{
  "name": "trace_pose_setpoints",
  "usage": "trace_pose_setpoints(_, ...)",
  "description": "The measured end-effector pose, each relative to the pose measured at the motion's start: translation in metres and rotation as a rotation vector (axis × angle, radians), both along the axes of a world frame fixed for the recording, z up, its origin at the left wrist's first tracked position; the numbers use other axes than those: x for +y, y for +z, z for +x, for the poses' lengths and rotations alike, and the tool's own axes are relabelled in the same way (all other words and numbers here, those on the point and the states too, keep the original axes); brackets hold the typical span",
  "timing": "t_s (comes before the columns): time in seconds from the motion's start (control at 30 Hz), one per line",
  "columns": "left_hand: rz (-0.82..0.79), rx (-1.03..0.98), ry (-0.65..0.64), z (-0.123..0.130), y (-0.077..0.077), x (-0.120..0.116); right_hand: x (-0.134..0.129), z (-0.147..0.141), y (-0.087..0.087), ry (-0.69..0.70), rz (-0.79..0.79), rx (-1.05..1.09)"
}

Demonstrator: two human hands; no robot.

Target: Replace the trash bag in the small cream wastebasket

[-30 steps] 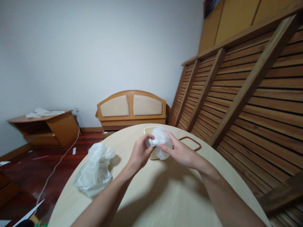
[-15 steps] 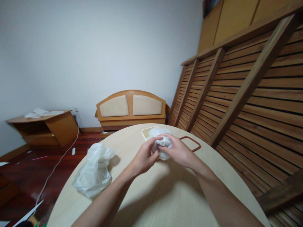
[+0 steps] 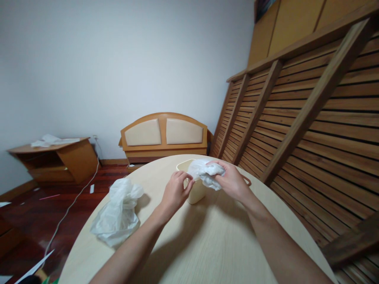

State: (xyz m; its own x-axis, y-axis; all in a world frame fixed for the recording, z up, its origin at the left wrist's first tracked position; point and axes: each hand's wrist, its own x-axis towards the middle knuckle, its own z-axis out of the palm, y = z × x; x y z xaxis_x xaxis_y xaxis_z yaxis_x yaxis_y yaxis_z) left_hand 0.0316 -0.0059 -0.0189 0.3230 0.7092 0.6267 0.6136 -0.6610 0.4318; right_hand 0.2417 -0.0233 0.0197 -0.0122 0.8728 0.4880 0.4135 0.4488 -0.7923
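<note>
A crumpled white plastic bag [image 3: 209, 173] is gripped in my right hand [image 3: 233, 180], bunched over the right side of a cream plastic bin [image 3: 196, 195]. My left hand [image 3: 177, 191] is closed in a pinch at the bag's left edge, in front of the bin's rim. The bin stands upright on the round table [image 3: 189, 252]; the bag and my fingers hide much of its opening. A brown rectangular frame [image 3: 247, 180] lies behind my right hand, mostly covered by it.
Another white plastic bag [image 3: 118, 215], bulging, sits at the table's left. Slatted wooden panels [image 3: 296, 130] lean along the right. A headboard [image 3: 164, 134] stands beyond the table, and a low cabinet [image 3: 68, 161] is at left. A cable [image 3: 74, 201] trails across the floor.
My hands have moved apart. The right hand has shifted right with the crumpled bag, and the left has drawn slightly left. More of the bin's front now shows.
</note>
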Motion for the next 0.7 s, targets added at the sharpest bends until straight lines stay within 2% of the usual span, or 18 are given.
trace_pose_setpoints(0.2,-0.009,0.049,-0.003,0.0,0.0,0.001,-0.005,0.002,0.011,-0.078,0.099,0.035)
trace_pose_setpoints(0.43,-0.038,0.046,0.003,0.0,0.002,-0.001,-0.006,0.009,0.02,-0.189,0.186,0.17)
trace_pose_setpoints(0.7,0.001,0.057,0.056,0.0,0.001,-0.003,-0.012,0.022,0.029,-0.338,0.354,0.213)
